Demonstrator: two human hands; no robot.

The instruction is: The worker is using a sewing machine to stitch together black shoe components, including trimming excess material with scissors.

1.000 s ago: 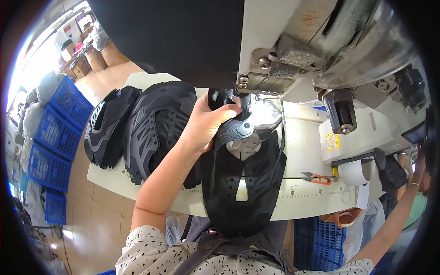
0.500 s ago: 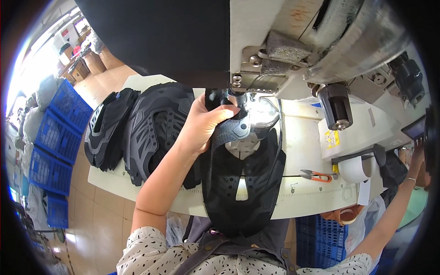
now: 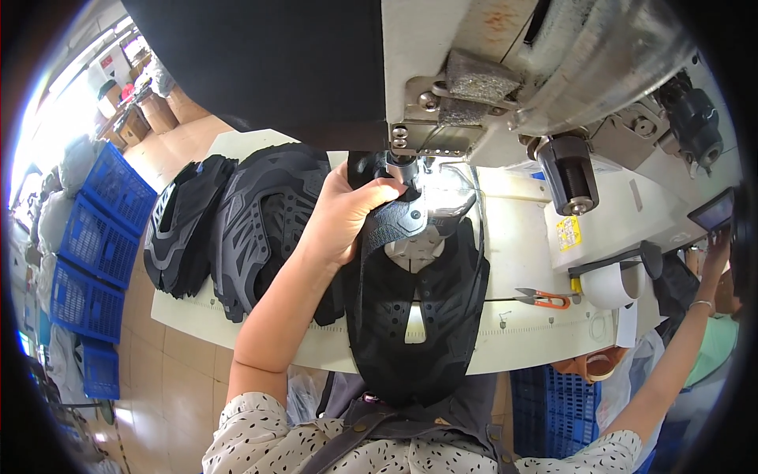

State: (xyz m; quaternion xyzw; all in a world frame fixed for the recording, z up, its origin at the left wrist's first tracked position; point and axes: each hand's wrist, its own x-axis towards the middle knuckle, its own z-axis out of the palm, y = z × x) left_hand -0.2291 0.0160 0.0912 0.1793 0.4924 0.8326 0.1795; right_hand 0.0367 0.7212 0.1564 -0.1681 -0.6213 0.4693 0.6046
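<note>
A black shoe upper (image 3: 414, 316) hangs over the table's front edge, its collar end under the sewing machine's lit needle area. My left hand (image 3: 347, 209) is closed on that collar, thumb on top by the presser post (image 3: 401, 170); the other fingers are largely hidden. At the far right, my right hand (image 3: 715, 249) reaches a small dark screen (image 3: 713, 209) on the machine, fingers stretched toward its lower edge and partly dark. I see nothing held in it. Beside my left arm lie stacks of black-grey shoe uppers (image 3: 257, 229), with more uppers (image 3: 185, 225) further left.
Orange-handled thread snips (image 3: 545, 299) lie on the white table (image 3: 513, 340), right of the upper. A white tape roll (image 3: 618, 284) stands by the machine base. The machine head (image 3: 466, 79) overhangs the work. Blue crates (image 3: 91, 245) line the left; another blue crate (image 3: 557, 411) sits below the table.
The whole view has shifted slightly, with the machine appearing further left. My left hand keeps its grip on the upper; my right hand stays at the screen.
</note>
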